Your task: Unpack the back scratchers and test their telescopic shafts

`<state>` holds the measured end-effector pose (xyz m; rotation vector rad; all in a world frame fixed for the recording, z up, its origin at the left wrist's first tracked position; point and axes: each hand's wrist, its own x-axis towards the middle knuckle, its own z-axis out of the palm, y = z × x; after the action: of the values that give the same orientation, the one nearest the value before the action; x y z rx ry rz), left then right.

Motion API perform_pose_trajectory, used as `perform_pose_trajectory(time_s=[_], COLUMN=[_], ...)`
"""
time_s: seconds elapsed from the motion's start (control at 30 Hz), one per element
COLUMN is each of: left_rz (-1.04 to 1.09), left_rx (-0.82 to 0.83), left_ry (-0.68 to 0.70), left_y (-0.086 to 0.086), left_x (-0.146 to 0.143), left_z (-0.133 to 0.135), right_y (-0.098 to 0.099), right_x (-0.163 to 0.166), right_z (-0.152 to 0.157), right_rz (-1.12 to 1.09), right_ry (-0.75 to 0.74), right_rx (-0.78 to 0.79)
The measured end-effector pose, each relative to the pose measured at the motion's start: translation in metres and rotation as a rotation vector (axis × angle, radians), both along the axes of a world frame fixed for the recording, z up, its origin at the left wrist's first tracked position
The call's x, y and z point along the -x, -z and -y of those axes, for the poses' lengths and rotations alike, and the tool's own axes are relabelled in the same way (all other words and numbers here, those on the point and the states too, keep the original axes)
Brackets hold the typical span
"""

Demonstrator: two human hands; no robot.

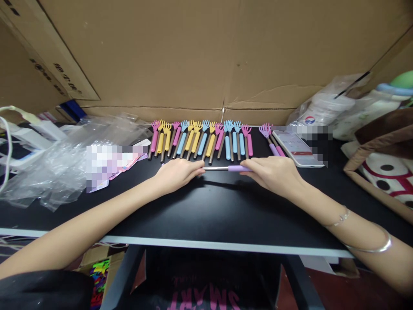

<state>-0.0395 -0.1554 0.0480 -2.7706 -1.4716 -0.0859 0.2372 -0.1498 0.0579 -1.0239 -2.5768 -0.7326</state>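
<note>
Between my hands lies a telescopic back scratcher point(226, 168) with a steel shaft and a purple grip, held level just above the black table point(206, 215). My left hand point(177, 173) closes around the shaft end. My right hand point(274, 173) grips the purple handle end. Behind them a row of several small back scratchers point(200, 138) in pink, yellow and blue lies side by side, claw heads pointing away. Two purple ones point(270, 138) lie apart at the right of the row.
A phone point(297, 148) lies right of the purple scratchers. Crumpled clear plastic bags point(64, 159) and printed cards cover the left. Cardboard point(206, 56) walls the back. More bags and a plush item point(383, 163) crowd the right.
</note>
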Motion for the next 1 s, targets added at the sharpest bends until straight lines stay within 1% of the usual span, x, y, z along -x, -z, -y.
perform_pose_trajectory(time_s=[0.17,0.3,0.37,0.5,0.63,0.73,0.8,0.87,0.93,1.0], left_rz=[-0.017,0.036,0.062,0.087,0.102,0.1,0.093,0.088,0.089,0.094], left_rx=[-0.122,-0.232,-0.275,-0.363,-0.539,-0.656,-0.714,-0.76,-0.78,-0.764], left_ry=[-0.028,-0.038,-0.03,0.002,0.043,0.087,0.123,0.147,0.153,0.15], left_y=[0.005,0.005,0.006,0.01,0.013,0.01,0.007,0.005,0.004,0.004], left_x=[-0.001,0.0,0.001,0.002,0.003,0.004,0.004,0.003,0.003,0.003], left_z=[0.0,0.001,0.002,0.003,0.004,0.004,0.005,0.005,0.005,0.004], right_y=[0.002,0.001,0.001,0.0,-0.004,-0.007,-0.008,-0.007,-0.005,-0.004], right_x=[-0.002,-0.004,-0.005,-0.007,-0.006,-0.004,-0.004,-0.003,-0.003,-0.002], right_z=[-0.002,-0.003,-0.004,-0.006,-0.007,-0.007,-0.007,-0.008,-0.007,-0.006], right_rz=[-0.017,-0.038,-0.043,-0.026,-0.051,-0.125,-0.185,-0.233,-0.255,-0.255], right_ry=[-0.008,0.018,0.021,0.041,0.068,0.047,-0.001,-0.048,-0.054,-0.019], right_rx=[0.022,0.065,0.11,0.262,0.429,0.636,0.784,0.887,0.924,0.906])
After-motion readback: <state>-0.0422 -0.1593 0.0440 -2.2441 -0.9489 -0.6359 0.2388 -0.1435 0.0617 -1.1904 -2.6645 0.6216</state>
